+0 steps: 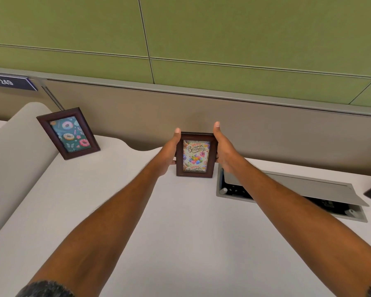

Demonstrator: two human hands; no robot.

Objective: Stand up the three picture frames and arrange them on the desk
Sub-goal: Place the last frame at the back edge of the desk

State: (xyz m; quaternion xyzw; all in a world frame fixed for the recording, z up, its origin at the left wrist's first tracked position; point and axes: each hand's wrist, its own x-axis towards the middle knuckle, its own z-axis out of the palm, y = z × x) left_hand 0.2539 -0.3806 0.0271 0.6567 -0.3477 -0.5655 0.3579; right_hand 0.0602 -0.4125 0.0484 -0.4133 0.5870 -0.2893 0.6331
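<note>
We are holding the birthday frame (195,155) upright on the counter (169,221).
Our left hand (169,153) and right hand (224,151) are clasping its sides.

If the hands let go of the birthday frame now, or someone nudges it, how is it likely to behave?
The birthday frame looks rigid, so it should not flex. Standing tall on a narrow bottom edge, it could tip backward or forward if bumped; its rear prop is hidden. The left hand and right hand clasp its sides, suggesting it isn't settled. The glossy front may be breakable glass.
</note>
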